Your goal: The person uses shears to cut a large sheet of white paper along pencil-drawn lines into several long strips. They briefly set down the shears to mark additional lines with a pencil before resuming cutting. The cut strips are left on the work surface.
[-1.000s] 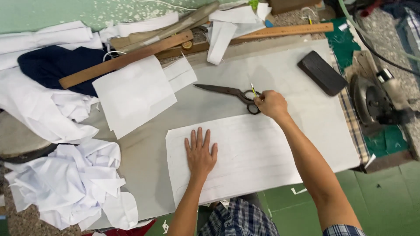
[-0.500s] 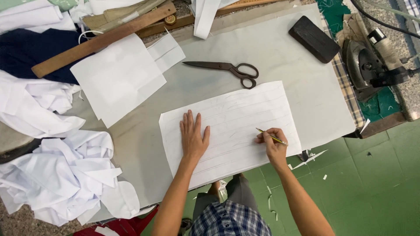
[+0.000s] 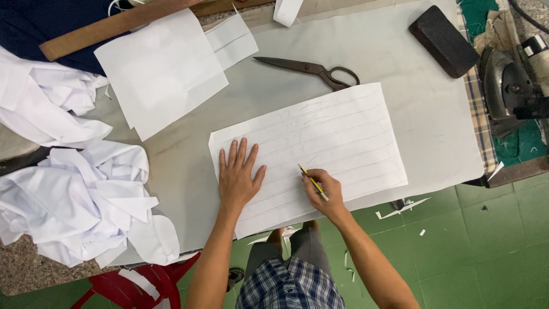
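Pencil (image 3: 311, 182) near paper's (image 3: 343, 137) front edge

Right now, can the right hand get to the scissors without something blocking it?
Probably yes. The right hand holds a pencil on the white sheet, and only bare sheet lies between it and the scissors beyond its far edge.

1. You are wearing the only camera on your head, and it is looking almost straight down at the table (image 3: 400, 68).
2. It is sitting high enough to be taking in most of the tabletop, your forearms, your lap and the green floor (image 3: 492, 252).
3. No second view is sharing the scene.
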